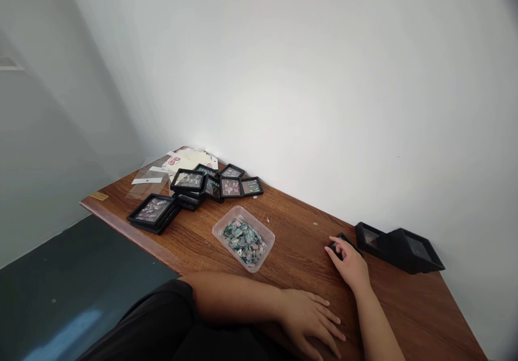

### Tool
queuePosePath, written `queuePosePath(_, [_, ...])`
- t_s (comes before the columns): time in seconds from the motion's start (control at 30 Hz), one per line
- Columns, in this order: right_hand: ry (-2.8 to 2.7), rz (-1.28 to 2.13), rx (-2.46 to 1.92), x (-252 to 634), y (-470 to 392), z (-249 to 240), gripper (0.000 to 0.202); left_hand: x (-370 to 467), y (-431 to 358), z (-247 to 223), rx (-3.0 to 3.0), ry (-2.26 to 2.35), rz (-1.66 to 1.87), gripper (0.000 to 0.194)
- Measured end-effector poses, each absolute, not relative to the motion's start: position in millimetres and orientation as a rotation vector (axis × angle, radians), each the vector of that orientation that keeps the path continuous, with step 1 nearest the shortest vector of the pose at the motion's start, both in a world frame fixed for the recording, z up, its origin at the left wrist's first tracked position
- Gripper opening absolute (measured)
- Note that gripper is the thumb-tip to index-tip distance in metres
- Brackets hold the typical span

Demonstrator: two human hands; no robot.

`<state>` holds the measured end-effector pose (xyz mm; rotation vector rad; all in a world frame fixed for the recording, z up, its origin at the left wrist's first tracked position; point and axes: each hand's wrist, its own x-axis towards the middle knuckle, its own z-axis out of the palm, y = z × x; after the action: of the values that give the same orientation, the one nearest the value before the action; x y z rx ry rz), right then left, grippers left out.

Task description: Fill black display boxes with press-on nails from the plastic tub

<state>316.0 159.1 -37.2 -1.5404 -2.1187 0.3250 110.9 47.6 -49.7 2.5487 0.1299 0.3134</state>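
Table [404,307], brown wood, set against a white wall. Black frame boxes [399,246] stacked on edge at the far right, contents not legible. Pile of flat black display cases [190,185] at the far left, pale shell-like pieces behind their clear lids. Clear plastic tub [244,237] mid-table, uncovered, full of greenish-grey chips. Right hand [351,261] curled over a small black case [342,240], fingers touching its near edge; firm hold or not, cannot tell. Judgement: pinch it by both side rims and keep it level. Left hand [309,318] flat, fingers spread, holding nothing.
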Motion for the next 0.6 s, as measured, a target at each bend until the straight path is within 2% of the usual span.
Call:
queuePosePath(0.13, [-2.114, 0.307, -1.629, 312.9, 156.1, -30.7, 0.052, 111.1, 47.0, -49.1, 2.544, 0.136, 0.350, 0.049])
queuePosePath(0.37, [-2.195, 0.376, -1.624, 317.8, 153.8, -33.0, 0.042, 111.5, 44.8, -49.1, 2.528, 0.179, 0.395, 0.044])
queuePosePath(0.53, [-2.190, 0.509, -1.582, 316.3, 151.0, -33.7, 0.034, 110.2, 41.2, -45.0, 2.549, 0.189, 0.380, 0.050])
queuePosePath(0.6, [-2.143, 0.557, -1.555, 311.8, 148.2, -31.3, 0.031, 107.5, 40.2, -40.4, 2.547, 0.214, 0.386, 0.060])
